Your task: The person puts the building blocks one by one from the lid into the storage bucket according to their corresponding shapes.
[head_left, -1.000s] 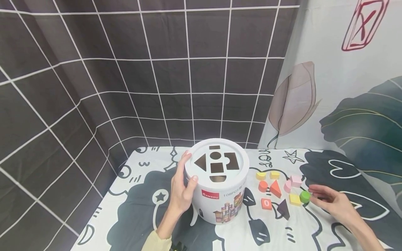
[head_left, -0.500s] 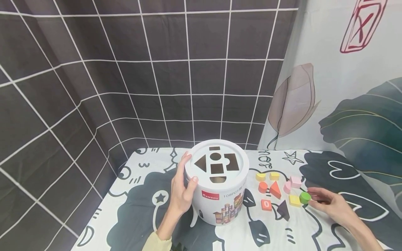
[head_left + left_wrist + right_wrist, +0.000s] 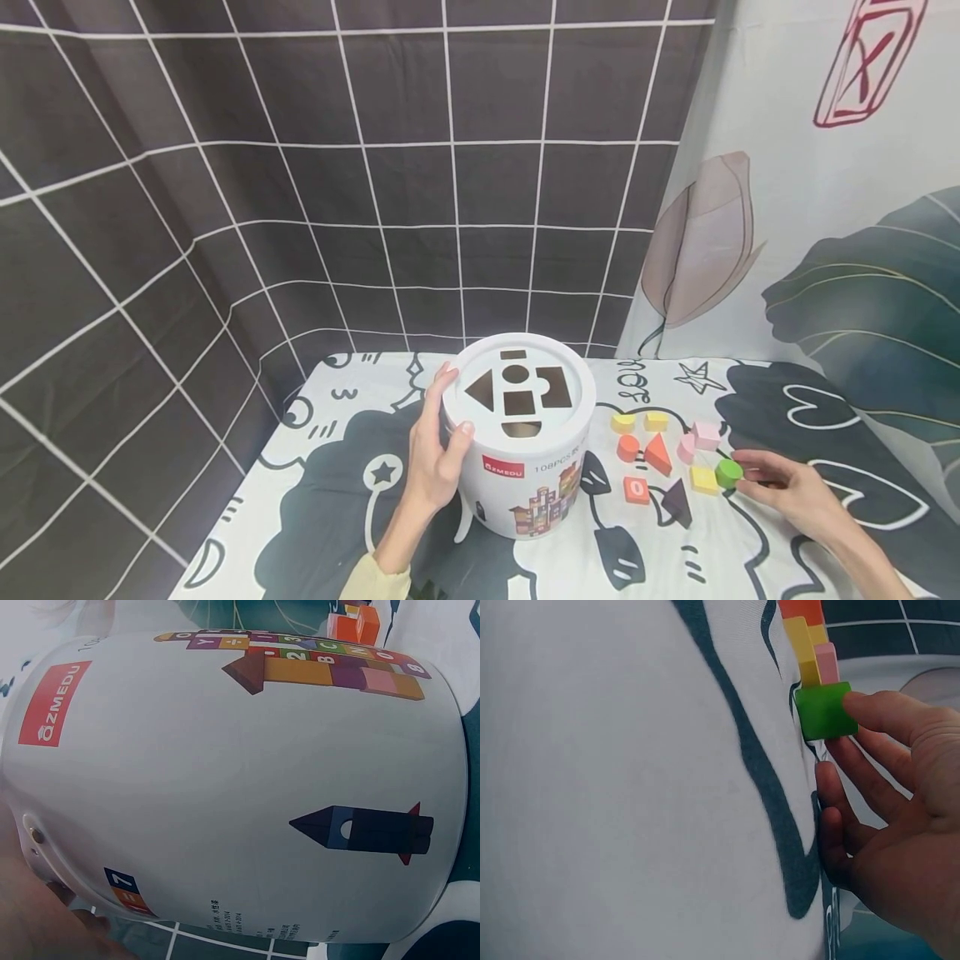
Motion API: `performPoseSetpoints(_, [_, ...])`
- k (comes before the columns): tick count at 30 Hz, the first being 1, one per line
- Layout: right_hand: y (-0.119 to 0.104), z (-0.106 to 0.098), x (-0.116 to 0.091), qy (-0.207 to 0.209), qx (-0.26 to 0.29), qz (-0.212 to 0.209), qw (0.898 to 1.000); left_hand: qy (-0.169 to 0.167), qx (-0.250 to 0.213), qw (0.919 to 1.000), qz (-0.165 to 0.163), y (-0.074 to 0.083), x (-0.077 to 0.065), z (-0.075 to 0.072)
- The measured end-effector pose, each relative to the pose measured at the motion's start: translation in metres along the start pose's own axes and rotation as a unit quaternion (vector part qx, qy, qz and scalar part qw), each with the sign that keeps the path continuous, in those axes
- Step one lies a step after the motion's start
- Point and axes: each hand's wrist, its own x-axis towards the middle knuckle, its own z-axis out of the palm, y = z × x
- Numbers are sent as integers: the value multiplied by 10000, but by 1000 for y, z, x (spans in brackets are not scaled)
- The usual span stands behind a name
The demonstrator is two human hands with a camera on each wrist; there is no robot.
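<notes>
In the head view, a white bucket (image 3: 495,508) stands upright, its white lid (image 3: 480,423) pierced by several shaped holes. My left hand (image 3: 435,458) holds its left side, thumb at the lid's front edge and fingers along the rim; in the left wrist view part of the hand (image 3: 37,915) shows by the handle mount. Right of the bucket, my right hand (image 3: 795,492) pinches a green cylinder block (image 3: 728,473) between thumb and fingers. The right wrist view has the thumb on the near edge of the green block (image 3: 826,711), other fingers behind and below.
Loose blocks lie left of the green one: a yellow square (image 3: 703,479), a pink block (image 3: 706,433), an orange triangle (image 3: 657,453), a dark triangle (image 3: 677,503) and a red block marked 0 (image 3: 636,490). A patterned cloth (image 3: 570,567) covers the table. Dark grid curtain (image 3: 405,183) hangs behind.
My right hand has shifted slightly left, its fingers closing in on the green block. My left hand and the bucket stay in place.
</notes>
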Motion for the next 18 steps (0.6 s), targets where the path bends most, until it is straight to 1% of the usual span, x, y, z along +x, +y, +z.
performPoseSetpoints(8, [-1, 3, 0, 117, -75, -113, 9998, -17, 7, 10000, -47, 0, -1, 0])
performPoseSetpoints(18, [-1, 4, 1, 225, -170, -99, 9996, 19, 11, 10000, 12, -1, 0, 0])
